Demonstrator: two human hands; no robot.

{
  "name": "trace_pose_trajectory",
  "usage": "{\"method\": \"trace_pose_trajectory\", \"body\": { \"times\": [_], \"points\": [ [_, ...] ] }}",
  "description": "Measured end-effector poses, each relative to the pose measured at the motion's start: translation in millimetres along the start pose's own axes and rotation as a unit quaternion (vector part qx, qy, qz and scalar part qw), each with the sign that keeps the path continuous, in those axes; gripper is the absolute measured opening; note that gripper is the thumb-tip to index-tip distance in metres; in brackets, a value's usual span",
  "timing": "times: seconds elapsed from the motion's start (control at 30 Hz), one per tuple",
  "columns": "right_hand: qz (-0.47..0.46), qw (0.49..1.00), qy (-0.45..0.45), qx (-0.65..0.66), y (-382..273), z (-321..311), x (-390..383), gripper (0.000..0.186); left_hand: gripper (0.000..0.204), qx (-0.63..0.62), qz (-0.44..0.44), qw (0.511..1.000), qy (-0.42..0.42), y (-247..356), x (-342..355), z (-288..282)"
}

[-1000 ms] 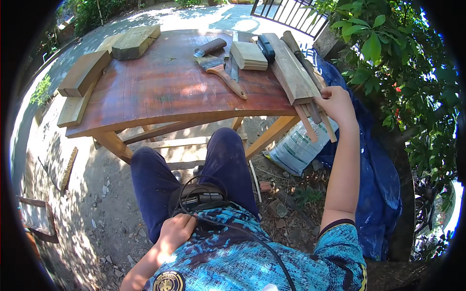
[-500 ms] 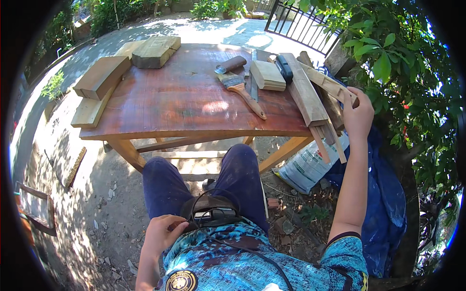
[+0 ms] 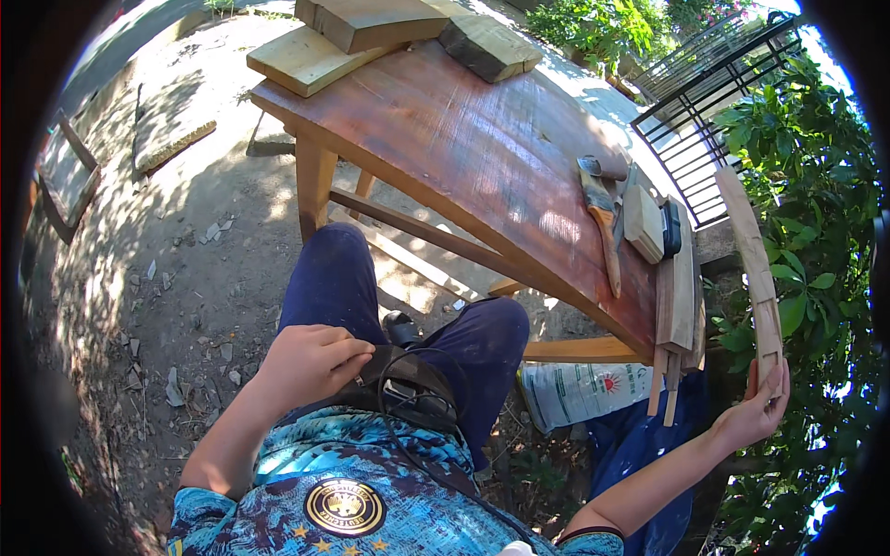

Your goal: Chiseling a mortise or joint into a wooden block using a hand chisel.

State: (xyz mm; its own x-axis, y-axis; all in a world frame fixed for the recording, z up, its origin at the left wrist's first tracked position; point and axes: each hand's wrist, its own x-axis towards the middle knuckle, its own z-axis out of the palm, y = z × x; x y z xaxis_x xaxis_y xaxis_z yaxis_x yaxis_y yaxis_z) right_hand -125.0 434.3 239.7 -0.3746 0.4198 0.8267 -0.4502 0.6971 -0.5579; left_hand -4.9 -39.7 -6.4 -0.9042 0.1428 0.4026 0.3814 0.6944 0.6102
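At the right, clear of the table's edge, my right hand is closed round the lower end of a long wooden strip. The strip stands nearly upright, with several shallow notches along its lower part. My left hand hovers over my lap beside a dark waist pouch, its fingers curled together with nothing visible in them. On the brown wooden table, nearest the right hand, lies a stack of wooden pieces. Beside it are a sanding block, a dark blue tool and a paintbrush.
Thick boards and a cut wood block lie at the table's far left. Below the right end are a white sack and a blue tarp. Leafy branches hang close to the right hand; a black metal gate stands behind.
My right hand has lifted the notched strip off the stack and swung it upright to the right. My left hand has risen slightly and its fingers have drawn together. The view has turned.
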Motion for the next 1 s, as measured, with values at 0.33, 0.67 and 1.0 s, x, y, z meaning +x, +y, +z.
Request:
{"method": "trace_pose_trajectory", "body": {
  "times": [0.33,0.67,1.0],
  "points": [
    [0.281,0.860,-0.282,0.319,-45,107,-110,0.033,0.039,0.069,0.183,0.941,0.275,44,106,-54],
    [-0.166,0.946,-0.275,-0.048,-19,149,-128,0.016,0.048,0.170,0.197,0.948,0.183,36,171,-42],
    [0.037,0.923,-0.378,0.069,12,146,-116,0.027,0.046,0.187,0.218,0.951,0.113,35,224,-38]
  ]
}}
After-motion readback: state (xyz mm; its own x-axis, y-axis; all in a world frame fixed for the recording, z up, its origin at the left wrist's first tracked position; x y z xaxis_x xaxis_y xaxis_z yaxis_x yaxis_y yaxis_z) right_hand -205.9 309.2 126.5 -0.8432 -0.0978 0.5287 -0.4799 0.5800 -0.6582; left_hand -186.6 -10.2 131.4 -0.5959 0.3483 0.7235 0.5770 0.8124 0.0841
